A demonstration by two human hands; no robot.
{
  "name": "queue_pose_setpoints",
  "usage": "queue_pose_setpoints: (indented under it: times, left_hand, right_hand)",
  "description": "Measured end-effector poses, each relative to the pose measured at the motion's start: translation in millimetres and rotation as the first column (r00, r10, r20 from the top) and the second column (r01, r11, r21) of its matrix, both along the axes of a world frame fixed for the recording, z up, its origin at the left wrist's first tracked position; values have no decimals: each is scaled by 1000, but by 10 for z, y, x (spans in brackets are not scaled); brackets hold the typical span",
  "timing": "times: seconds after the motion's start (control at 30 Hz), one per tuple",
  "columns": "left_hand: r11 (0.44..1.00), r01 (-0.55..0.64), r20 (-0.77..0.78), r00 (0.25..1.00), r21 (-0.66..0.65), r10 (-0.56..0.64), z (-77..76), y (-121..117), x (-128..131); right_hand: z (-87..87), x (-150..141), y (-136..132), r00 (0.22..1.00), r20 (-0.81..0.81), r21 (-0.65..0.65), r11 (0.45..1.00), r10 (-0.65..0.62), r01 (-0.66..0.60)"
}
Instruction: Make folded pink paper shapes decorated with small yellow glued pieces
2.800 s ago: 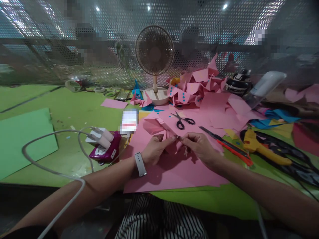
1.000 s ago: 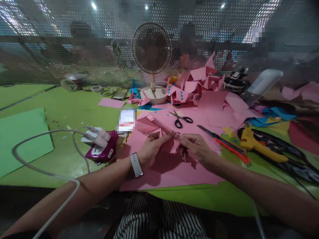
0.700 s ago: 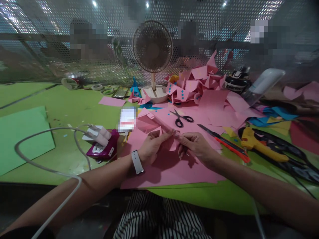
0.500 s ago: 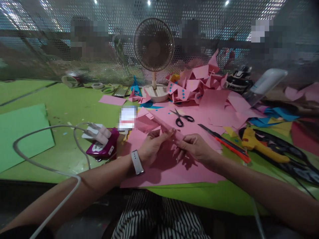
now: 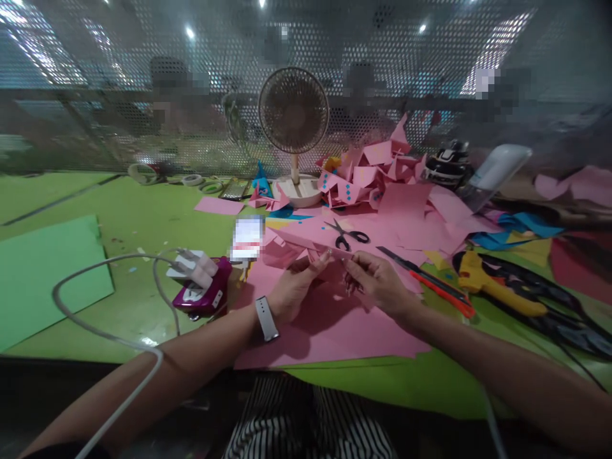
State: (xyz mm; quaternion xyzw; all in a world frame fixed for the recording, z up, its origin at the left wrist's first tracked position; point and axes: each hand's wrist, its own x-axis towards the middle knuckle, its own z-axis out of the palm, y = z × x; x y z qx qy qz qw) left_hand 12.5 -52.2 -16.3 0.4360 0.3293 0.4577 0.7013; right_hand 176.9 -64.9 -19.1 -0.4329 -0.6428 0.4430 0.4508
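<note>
Between my hands is a folded piece of pink paper (image 5: 306, 241), raised over pink sheets (image 5: 329, 338) spread on the table. My left hand (image 5: 299, 280) pinches it between thumb and fingers; a grey watch band circles that wrist. From the other side, my right hand (image 5: 375, 277) grips the paper's right end with thumb and curled fingers, which partly hide that end. Black-handled scissors (image 5: 349, 234) lie just beyond my hands. An orange utility knife (image 5: 442, 290) rests to the right of my right hand.
A purple power adapter (image 5: 203, 290) with white plugs and a looping cable sits left. A phone (image 5: 246, 237) lies beyond it. Behind stand a fan (image 5: 294, 118) and a heap of folded pink paper (image 5: 368, 169). A yellow glue gun (image 5: 497, 287) lies right, green card (image 5: 52, 280) far left.
My right hand has shifted slightly right, away from my left, along the pink paper. The view has tilted upward, so the table objects appear a little lower.
</note>
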Motion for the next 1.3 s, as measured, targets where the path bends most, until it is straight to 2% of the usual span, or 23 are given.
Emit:
queue_pose_setpoints:
  times: [0.07,0.13,0.17,0.23,0.27,0.33,0.37,0.4,0.47,0.5,0.6,0.7,0.77,0.87,0.97,1.1,1.23,1.3]
  left_hand:
    - [986,156,-130,980,58,-148,34,-27,-13]
    - [935,301,-335,914,187,-227,101,-67,-44]
    - [901,316,-433,886,297,-168,146,-86,-66]
    - [784,271,-539,837,559,95,252,-110,-111]
    - [699,224,-517,822,679,239,307,-112,-128]
    - [501,262,-493,766,825,413,397,-90,-141]
    - [414,309,-492,732,856,471,425,-68,-135]
    - [359,366,-508,697,859,506,438,-41,-121]
    - [296,472,-554,641,831,532,427,21,-80]
    - [282,517,-581,618,808,530,410,51,-58]
    - [269,613,-653,576,743,491,371,122,-15]
    - [269,626,-668,583,732,462,398,147,-15]
    - [301,580,-649,610,756,455,445,145,-26]
    - [383,465,-599,674,798,431,518,136,-23]
    - [443,357,-535,750,823,389,575,137,1]
    - [534,277,-505,791,799,346,635,177,-33]
    - [598,27,-369,809,801,458,663,284,-180]
    - [618,-21,-337,824,786,456,649,331,-227]
  right_hand:
    - [75,85,36,986,138,156,985,-95,73]
    - [140,190,76,915,329,384,918,-235,98]
    - [163,240,92,850,425,500,863,-312,67]
    - [185,316,111,677,576,668,741,-458,-67]
    - [184,337,113,596,619,709,691,-512,-142]
    - [167,344,103,482,663,732,630,-573,-259]
    - [157,336,92,454,671,734,611,-586,-297]
    - [148,322,79,442,673,736,594,-593,-325]
    - [140,296,55,436,677,735,575,-593,-359]
    - [141,288,45,436,681,732,572,-588,-370]
    - [150,290,41,446,689,724,577,-571,-378]
    - [161,316,68,503,684,720,598,-528,-352]
    - [178,328,91,596,649,723,626,-472,-292]
    - [232,324,110,772,513,729,666,-376,-160]
    - [307,310,107,873,380,716,695,-307,-68]
    - [358,364,147,880,339,718,696,-333,-13]
    - [345,504,256,853,305,720,688,-423,84]
    - [359,522,267,871,242,705,694,-429,146]
